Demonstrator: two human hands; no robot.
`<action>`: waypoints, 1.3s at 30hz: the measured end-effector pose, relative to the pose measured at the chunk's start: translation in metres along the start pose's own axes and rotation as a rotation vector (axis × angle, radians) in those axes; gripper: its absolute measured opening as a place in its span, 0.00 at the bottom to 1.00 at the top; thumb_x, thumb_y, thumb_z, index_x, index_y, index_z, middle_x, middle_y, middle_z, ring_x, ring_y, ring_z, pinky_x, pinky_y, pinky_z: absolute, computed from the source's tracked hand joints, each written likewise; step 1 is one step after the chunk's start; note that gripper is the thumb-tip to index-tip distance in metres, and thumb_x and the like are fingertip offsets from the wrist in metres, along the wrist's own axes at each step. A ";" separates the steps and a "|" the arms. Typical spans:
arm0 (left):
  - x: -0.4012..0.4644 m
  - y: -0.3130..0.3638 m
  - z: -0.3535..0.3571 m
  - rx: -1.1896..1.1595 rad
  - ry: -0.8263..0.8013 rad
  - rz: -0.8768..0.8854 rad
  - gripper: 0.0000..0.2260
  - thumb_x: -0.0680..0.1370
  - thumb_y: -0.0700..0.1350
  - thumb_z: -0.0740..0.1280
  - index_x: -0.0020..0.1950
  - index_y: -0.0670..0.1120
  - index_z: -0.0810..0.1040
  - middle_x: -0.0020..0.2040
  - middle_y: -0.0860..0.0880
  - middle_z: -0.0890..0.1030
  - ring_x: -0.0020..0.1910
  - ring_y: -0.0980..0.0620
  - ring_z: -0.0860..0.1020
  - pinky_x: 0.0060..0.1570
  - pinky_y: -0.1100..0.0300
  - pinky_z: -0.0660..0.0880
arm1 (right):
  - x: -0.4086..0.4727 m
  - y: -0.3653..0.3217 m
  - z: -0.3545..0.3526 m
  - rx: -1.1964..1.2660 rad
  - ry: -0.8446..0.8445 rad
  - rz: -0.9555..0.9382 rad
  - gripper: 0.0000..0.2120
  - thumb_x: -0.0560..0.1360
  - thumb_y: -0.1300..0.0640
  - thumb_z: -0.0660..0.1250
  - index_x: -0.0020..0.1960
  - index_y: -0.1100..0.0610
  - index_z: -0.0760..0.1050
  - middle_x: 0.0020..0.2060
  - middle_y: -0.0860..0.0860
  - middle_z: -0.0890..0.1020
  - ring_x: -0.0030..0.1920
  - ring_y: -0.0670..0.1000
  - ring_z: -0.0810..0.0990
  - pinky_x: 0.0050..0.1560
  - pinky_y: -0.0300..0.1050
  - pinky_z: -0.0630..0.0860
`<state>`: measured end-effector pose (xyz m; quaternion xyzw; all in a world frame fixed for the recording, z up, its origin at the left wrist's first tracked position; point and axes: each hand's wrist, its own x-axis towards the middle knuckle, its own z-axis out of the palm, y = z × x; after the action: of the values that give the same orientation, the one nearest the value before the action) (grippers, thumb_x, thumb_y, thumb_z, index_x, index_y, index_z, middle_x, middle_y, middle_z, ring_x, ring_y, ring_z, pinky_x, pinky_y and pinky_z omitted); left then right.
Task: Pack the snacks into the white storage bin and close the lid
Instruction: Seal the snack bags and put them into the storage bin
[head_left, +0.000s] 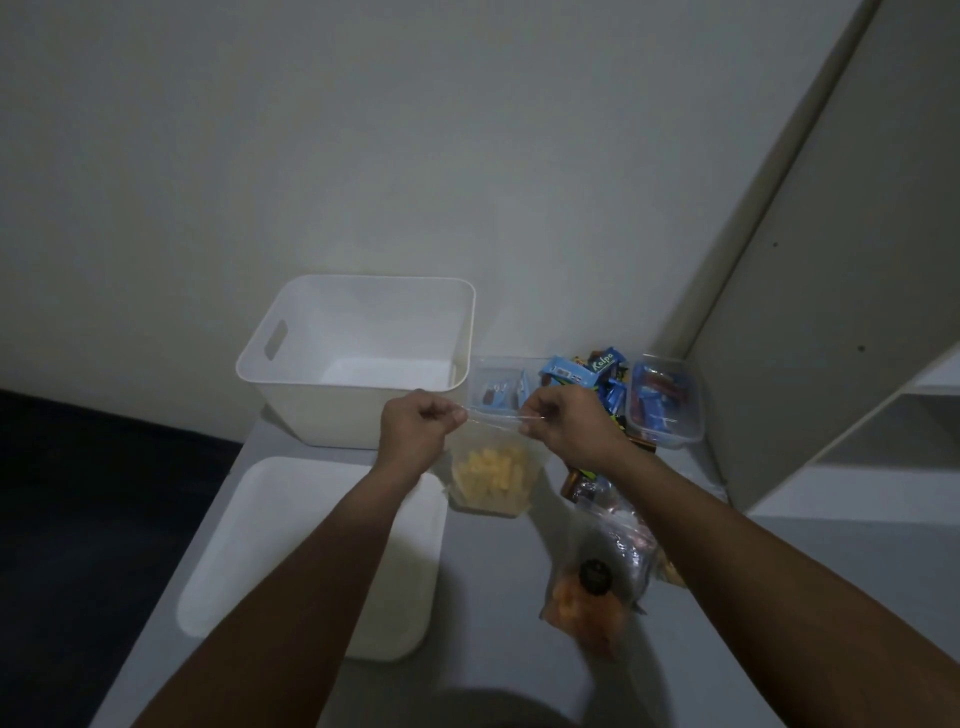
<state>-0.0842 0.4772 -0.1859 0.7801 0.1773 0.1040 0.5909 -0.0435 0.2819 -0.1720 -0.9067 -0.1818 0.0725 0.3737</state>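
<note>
The white storage bin (291, 384) stands open and empty at the back of the grey table, by the wall. Its white lid (270, 561) lies flat in front of it. My left hand (415, 431) and my right hand (566, 421) both pinch the top edge of a clear zip bag of yellow snacks (491, 478), which stands upright just in front of the bin's right corner. Another clear bag with orange snacks (587, 608) lies on the table near my right forearm.
Blue wrapped snack bars (587, 371) are piled at the back right between two clear tubs (665, 400), both holding more packets. A white shelf unit (831, 364) stands at the right. The table's left edge drops to a dark floor (78, 493).
</note>
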 end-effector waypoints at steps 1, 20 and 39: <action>0.000 0.000 0.000 -0.009 -0.013 0.000 0.04 0.69 0.36 0.75 0.41 0.40 0.82 0.39 0.44 0.82 0.38 0.52 0.78 0.42 0.63 0.76 | 0.001 0.000 0.000 -0.011 0.023 0.005 0.02 0.72 0.59 0.73 0.42 0.55 0.80 0.36 0.49 0.81 0.39 0.48 0.79 0.44 0.45 0.76; -0.014 0.013 0.021 0.152 -0.132 0.123 0.04 0.71 0.38 0.74 0.44 0.40 0.83 0.40 0.45 0.82 0.38 0.54 0.78 0.41 0.62 0.75 | -0.001 -0.010 0.005 -0.172 0.091 -0.030 0.03 0.72 0.55 0.72 0.41 0.54 0.81 0.33 0.45 0.77 0.38 0.48 0.76 0.41 0.41 0.69; -0.014 0.013 0.016 0.102 -0.068 0.070 0.04 0.69 0.37 0.75 0.43 0.40 0.85 0.38 0.46 0.85 0.36 0.56 0.80 0.40 0.68 0.77 | -0.002 -0.009 0.003 -0.156 0.043 0.007 0.03 0.72 0.56 0.72 0.46 0.53 0.81 0.39 0.46 0.80 0.42 0.48 0.78 0.46 0.44 0.75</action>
<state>-0.0893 0.4542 -0.1777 0.8181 0.1350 0.0891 0.5519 -0.0480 0.2890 -0.1677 -0.9350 -0.1756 0.0398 0.3054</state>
